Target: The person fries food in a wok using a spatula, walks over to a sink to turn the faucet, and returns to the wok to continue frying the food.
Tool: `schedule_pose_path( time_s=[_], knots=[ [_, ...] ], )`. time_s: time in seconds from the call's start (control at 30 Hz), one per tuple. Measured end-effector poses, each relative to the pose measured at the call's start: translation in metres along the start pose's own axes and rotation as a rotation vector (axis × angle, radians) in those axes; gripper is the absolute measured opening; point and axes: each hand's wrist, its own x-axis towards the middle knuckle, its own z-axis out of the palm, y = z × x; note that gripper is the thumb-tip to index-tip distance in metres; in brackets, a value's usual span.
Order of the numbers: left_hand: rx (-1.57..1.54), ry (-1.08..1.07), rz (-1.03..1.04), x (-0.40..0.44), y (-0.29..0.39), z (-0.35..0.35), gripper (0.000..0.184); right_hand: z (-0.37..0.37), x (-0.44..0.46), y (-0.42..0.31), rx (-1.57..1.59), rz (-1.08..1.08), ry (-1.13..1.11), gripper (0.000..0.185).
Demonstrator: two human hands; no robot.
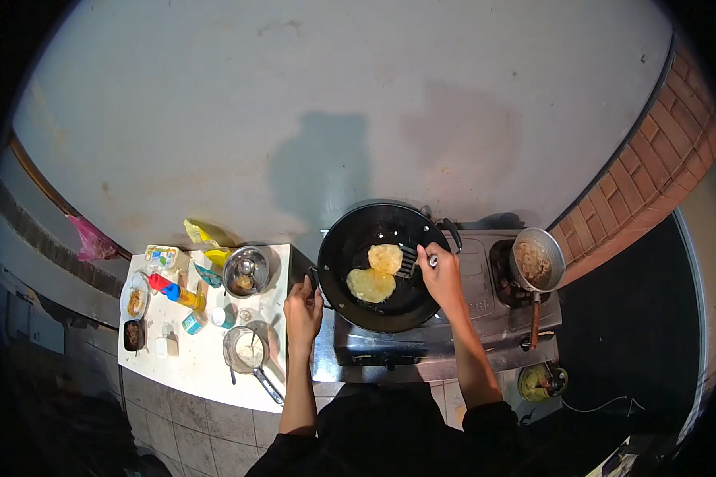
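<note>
A wide black wok (406, 318) with two side handles sits on the stove. Inside it lie two pale yellow pancakes: the upper pancake (384, 258) is browned and overlaps the lower pancake (366, 286). My right hand (441, 276) is closed round the handle of a black slotted spatula (407, 261), whose blade touches the right edge of the upper pancake. My left hand (303, 316) is closed at the wok's left handle (313, 276), its fingertips partly covering that handle.
A saucepan (549, 246) holding food stands on the right burner, its wooden handle pointing toward me. On the white table (207, 370) are a steel bowl (247, 272), a pot of white batter (248, 348), squeeze bottles (185, 297) and a plate (134, 296). A green-lidded container (537, 383) stands below the stove.
</note>
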Motion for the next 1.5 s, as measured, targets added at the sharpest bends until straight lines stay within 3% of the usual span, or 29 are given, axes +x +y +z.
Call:
schedule_pose_path(
  time_s=[0.13,0.23,0.47,0.9,1.5],
  knots=[
    [-0.023,0.008,0.024,0.001,-0.007,0.004,0.032,-0.001,-0.007,0.008,0.079,0.046,0.026,0.023],
    [0.034,0.033,0.082,-0.001,-0.006,0.002,0.032,-0.004,-0.013,0.005,0.114,-0.069,0.022,0.019],
    [0.039,0.034,0.062,0.0,-0.002,0.001,0.033,-0.026,-0.013,-0.013,-0.042,-0.232,-0.207,0.013],
    [0.061,0.022,0.05,0.0,-0.001,-0.001,0.033,-0.037,-0.012,-0.025,-0.116,-0.292,-0.062,0.015],
    [0.018,0.047,0.037,0.001,-0.005,0.003,0.03,-0.011,-0.019,0.001,0.011,-0.312,-0.185,0.013]
  ],
)
